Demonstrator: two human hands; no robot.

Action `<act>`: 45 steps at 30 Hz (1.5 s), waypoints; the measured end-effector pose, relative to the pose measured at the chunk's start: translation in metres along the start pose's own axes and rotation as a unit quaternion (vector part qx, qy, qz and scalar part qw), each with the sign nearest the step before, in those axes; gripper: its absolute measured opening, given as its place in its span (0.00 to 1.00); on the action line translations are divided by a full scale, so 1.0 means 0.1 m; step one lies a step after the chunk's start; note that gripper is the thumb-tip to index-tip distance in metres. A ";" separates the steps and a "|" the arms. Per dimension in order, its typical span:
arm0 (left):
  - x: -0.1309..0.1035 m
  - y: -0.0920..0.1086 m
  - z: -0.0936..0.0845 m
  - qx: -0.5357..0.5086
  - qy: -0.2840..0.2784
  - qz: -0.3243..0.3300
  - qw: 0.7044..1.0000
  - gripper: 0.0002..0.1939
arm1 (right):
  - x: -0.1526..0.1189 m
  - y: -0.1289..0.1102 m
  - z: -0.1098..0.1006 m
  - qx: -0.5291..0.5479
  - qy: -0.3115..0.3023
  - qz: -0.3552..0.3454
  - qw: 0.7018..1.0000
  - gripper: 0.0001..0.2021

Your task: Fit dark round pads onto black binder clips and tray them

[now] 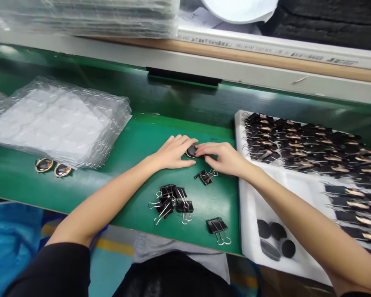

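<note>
A small black round piece with a gold rim [191, 151] lies on the green tabletop between both hands. My left hand [174, 153] steadies its left side, with the index finger above and the thumb below. From the right, my right hand [224, 159] has its fingertips pressed on the piece's edge. Just below the right hand is a black binder clip [206, 176] with wire handles. Several more binder clips [173, 202] sit in a heap nearer the front edge, and a single binder clip [218, 227] lies apart to the right.
A white foam tray [245, 243] on the right holds rows of clipped pieces [297, 144] and several loose black discs [277, 231]. On the left stand stacked clear plastic trays [64, 119], with two gold-rimmed oval pieces [62, 169] in front. A shelf edge [185, 53] runs across the back.
</note>
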State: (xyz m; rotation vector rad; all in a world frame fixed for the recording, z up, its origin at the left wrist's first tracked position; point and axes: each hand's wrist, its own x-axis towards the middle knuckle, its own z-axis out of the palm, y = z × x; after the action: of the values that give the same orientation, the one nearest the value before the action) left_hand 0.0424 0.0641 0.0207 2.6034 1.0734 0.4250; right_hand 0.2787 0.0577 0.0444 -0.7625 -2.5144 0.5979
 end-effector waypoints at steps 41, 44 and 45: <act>0.00 0.06 -0.03 0.004 0.005 0.010 1.000 0.12 | 0.03 -0.22 -0.20 -0.196 -0.050 0.438 0.876 0.30; 0.00 0.05 -0.02 0.006 0.013 0.008 1.000 0.13 | 0.06 -0.24 -0.16 -0.211 -0.068 0.452 0.864 0.33; 0.00 0.04 -0.01 0.007 0.016 0.011 1.000 0.13 | 0.07 -0.25 -0.14 -0.209 -0.095 0.453 0.862 0.33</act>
State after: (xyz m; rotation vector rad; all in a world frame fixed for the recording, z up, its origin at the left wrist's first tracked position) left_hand 0.0449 0.0614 0.0234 2.6322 1.0627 0.4675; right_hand 0.2711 0.0469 0.0705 -2.1942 -2.3547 0.3995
